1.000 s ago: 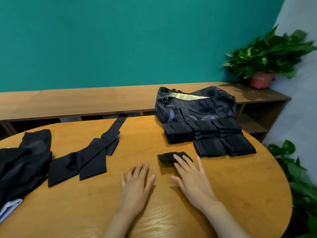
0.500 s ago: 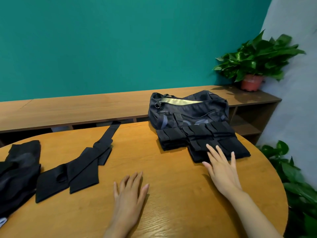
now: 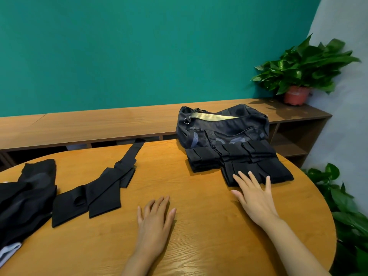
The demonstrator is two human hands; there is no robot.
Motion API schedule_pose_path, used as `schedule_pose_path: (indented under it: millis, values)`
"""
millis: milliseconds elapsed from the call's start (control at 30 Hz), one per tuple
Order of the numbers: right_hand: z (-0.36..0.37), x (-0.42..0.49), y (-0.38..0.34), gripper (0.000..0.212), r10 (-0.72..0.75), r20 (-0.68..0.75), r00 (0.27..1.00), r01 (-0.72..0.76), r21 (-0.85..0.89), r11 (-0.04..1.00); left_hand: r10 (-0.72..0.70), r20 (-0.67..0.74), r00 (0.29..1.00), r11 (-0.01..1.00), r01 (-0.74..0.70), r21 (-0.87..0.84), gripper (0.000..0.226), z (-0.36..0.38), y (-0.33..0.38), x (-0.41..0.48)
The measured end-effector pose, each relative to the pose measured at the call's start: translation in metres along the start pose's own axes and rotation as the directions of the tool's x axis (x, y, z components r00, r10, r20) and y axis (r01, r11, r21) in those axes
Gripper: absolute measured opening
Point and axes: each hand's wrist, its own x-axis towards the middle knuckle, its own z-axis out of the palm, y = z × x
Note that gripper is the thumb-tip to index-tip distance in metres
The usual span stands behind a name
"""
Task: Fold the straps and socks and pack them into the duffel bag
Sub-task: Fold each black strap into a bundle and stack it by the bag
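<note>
While my fingers [image 3: 242,179] lie straight and spread, holding nothing, their tips rest on the near edge of the folded stack [image 3: 264,170], and the palm of my right hand [image 3: 256,200] sits low over the counter [image 3: 199,246]. My left hand [image 3: 155,218] lies flat and loose on the wood, also holding nothing. The risk, as I judge it, is that these soft matte black folds sit in loose layers, so a one-sided lift or shove could fan them out or let them spring open. Touching the stacks from behind is the duffel bag [image 3: 223,128], made of limp dark fabric. Its zip mouth gapes on a pale lining but sags, and could catch a bundle. Well to the left lie a long flat unfolded strap [image 3: 95,192] and a crumpled black heap [image 3: 25,198].
</note>
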Motion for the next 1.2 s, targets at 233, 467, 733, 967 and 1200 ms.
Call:
schedule_pose_path:
  millis: [233, 467, 733, 967, 1200]
  values:
    - [-0.006, -0.003, -0.081, 0.081, -0.21, 0.004, 0.978, 0.209, 0.083, 0.974, 0.001, -0.116, 0.993, 0.942, -0.039, -0.332, 0.054, -0.009, -0.008, -0.002]
    - [-0.003, 0.0, -0.201, 0.046, -0.449, 0.106, 0.887, 0.423, 0.2, 0.884, -0.076, -0.294, 0.953, 0.99, 0.036, -0.139, 0.052, -0.046, -0.069, -0.004]
    - [0.015, 0.004, -0.299, 0.054, -0.636, 0.177, 0.751, 0.566, 0.323, 0.759, -0.222, -0.302, 0.927, 0.964, 0.254, 0.074, 0.054, -0.071, -0.143, 0.006]
    - [0.018, -0.014, -0.247, 0.047, -0.473, 0.064, 0.879, 0.443, 0.26, 0.858, -0.283, -0.156, 0.946, 0.931, 0.31, 0.193, 0.059, -0.069, -0.153, 0.009]
    - [0.025, -0.027, -0.164, 0.032, -0.278, -0.07, 0.958, 0.287, 0.265, 0.921, -0.283, -0.164, 0.945, 0.91, 0.318, 0.265, 0.058, -0.067, -0.15, 0.01]
